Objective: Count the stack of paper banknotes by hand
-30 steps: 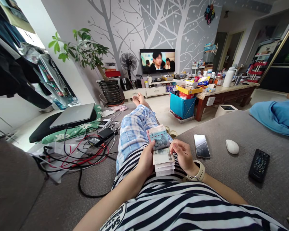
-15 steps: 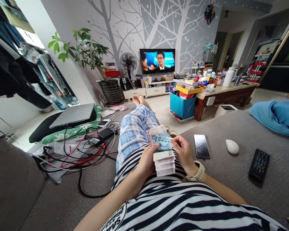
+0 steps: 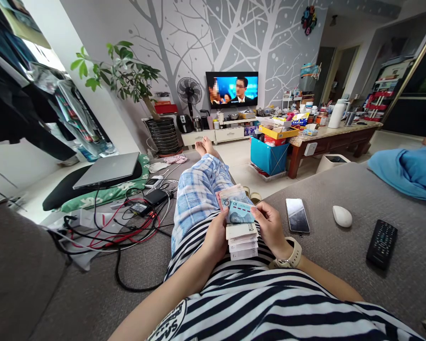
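My left hand (image 3: 216, 234) is closed around a fanned bundle of banknotes (image 3: 242, 231) above my striped shirt. Pink and blue notes stick out at its far end, and paler notes step down toward me. A blue-green banknote (image 3: 242, 213) marked 10 lies across the top of the bundle. The thumb and fingers of my right hand (image 3: 270, 225), with a pale watch (image 3: 291, 253) on its wrist, pinch the right edge of this note. Its left end meets my left thumb.
On the grey sofa to my right lie a phone (image 3: 297, 215), a white mouse (image 3: 342, 216) and a black remote (image 3: 382, 244). Tangled cables (image 3: 128, 232) and a laptop (image 3: 108, 169) are on the left. Ahead stand a cluttered table (image 3: 326, 142) and a blue bin (image 3: 268, 156).
The blue-green note on top has tilted and shifted slightly toward me, with its right edge still between my right fingers. Both arms have hardly moved. The television picture differs.
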### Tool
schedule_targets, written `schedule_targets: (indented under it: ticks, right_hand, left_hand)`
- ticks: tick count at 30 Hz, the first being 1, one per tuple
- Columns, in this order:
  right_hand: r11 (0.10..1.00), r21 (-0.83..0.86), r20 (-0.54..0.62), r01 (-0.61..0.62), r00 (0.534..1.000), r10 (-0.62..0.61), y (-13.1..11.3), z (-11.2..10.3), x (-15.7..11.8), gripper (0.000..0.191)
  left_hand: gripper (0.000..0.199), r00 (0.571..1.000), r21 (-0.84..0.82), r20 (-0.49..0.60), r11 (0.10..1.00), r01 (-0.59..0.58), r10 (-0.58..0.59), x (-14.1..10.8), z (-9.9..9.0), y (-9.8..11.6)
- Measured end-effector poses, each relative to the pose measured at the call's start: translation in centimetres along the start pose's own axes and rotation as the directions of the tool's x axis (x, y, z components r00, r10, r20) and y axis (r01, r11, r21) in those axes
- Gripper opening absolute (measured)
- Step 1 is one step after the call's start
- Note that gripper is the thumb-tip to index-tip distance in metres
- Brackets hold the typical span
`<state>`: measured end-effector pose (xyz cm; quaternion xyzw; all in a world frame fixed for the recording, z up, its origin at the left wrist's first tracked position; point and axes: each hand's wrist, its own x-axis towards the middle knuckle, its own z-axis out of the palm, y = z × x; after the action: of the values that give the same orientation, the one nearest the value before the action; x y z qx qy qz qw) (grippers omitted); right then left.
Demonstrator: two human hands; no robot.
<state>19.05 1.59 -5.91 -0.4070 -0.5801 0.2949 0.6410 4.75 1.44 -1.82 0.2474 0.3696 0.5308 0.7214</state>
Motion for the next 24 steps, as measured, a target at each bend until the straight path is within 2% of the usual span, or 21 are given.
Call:
schedule_targets:
  ticks: [8,24]
  right_hand:
    - [0.995,0.054,0.042,0.089,0.995,-0.091,-0.24,-0.02,-0.24,0.033]
    - [0.993,0.108,0.008,0.056,0.998,-0.057,-0.46,0.18,-0.17,0.020]
  left_hand:
    - [0.029,0.998,0.017,0.056,0.999,-0.033,0.032,0.39,-0.23,-0.12]
    - [0.029,0.997,0.050,0.061,0.998,-0.047,0.044,0.31,-0.40,-0.05]
